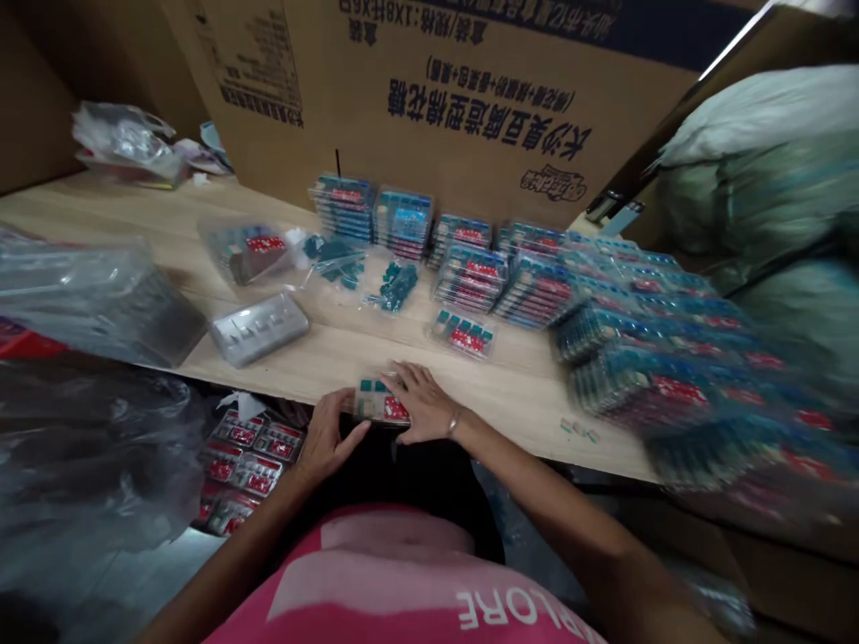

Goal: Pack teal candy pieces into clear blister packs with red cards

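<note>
A small clear plastic case (377, 404) with teal pieces and a red label lies at the near edge of the wooden table (335, 344). My right hand (422, 404) lies flat across its top with the fingers stretched out. My left hand (327, 438) pinches the case's left end from the table edge. Another single case (463, 334) lies a little farther in on the table.
Stacks of the same cases (470, 277) fill the middle and right of the table. Loose bags of teal parts (395, 286), a silver tray (259, 328) and plastic-wrapped goods (87, 295) sit left. A printed carton (470, 98) stands behind. More cases (245, 452) lie below the table edge.
</note>
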The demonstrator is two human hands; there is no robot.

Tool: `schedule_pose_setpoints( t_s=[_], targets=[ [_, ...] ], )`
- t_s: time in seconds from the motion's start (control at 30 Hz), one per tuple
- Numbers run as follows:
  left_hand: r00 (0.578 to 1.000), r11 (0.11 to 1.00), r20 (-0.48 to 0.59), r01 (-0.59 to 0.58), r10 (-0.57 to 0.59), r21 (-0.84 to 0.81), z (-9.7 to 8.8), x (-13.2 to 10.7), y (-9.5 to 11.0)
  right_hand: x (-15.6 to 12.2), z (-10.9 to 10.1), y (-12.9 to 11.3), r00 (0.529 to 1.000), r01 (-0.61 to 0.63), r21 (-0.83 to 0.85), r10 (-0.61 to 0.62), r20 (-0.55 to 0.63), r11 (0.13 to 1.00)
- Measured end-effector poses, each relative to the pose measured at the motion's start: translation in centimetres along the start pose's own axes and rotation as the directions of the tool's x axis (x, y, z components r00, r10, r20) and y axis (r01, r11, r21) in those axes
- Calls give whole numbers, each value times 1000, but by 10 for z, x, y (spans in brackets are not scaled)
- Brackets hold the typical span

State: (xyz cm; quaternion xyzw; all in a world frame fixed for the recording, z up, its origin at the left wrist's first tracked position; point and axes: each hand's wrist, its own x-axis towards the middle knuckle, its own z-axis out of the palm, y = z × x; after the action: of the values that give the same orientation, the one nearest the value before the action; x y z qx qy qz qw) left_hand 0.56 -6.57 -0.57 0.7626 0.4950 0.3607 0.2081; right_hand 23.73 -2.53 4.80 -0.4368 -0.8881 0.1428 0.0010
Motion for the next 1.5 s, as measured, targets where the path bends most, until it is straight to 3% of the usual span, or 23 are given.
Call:
schedule_pose_setpoints(
  t_s=[0.13,0.33,0.43,0.53,0.63,0.73,0.83,1.0,1.1,1.17,1.23,1.33,1.4,1.5],
  targets=[
    [1000,1000,12,7,-7,-21,-5,-10,-6,-1,12,-14,997,-80,-16,80,-15,997],
    [1000,1000,-26,0,0,-3,-5,-11,-12,-24,-6,3,990,-135,28,133,56,990],
    [999,999,-32,-7,8,33,-2,-9,-11,-25,-30,35,980,-196,-11,195,-40,981],
    [999,997,-25,-26,28,75,-3,-7,-9,-15,-54,84,925,-353,-98,331,-189,930],
    [999,994,-15,-38,40,104,-6,-6,-10,-3,-64,124,888,-456,-118,441,-133,882],
    [999,992,-14,-44,46,119,-5,-6,-12,3,-60,141,872,-490,-110,488,-39,865],
    [998,987,-31,-52,58,153,-3,-5,-11,-1,-53,146,886,-464,-91,462,-41,881],
    [998,984,-26,-49,54,171,-4,3,-1,-41,-38,168,894,-443,-76,434,-112,893],
    [997,988,64,-58,49,145,-15,17,-2,-78,-23,190,829,-548,-58,533,-171,834],
    [998,981,51,-52,43,185,-31,34,-13,-97,-16,200,773,-617,-61,590,-234,784],
    [998,954,-60,5,14,301,-54,55,-31,-103,-14,197,754,-619,-62,570,-327,783],
    [977,854,-195,174,-87,491,-95,90,-64,-85,-18,164,796,-492,-60,421,-434,868],
    [973,804,-138,232,-187,547,-119,110,-82,-59,-19,128,867,-340,-29,301,-396,940],
    [963,830,88,172,-256,530,-141,131,-98,-15,-12,75,959,-126,94,146,-244,988]
  ],
)
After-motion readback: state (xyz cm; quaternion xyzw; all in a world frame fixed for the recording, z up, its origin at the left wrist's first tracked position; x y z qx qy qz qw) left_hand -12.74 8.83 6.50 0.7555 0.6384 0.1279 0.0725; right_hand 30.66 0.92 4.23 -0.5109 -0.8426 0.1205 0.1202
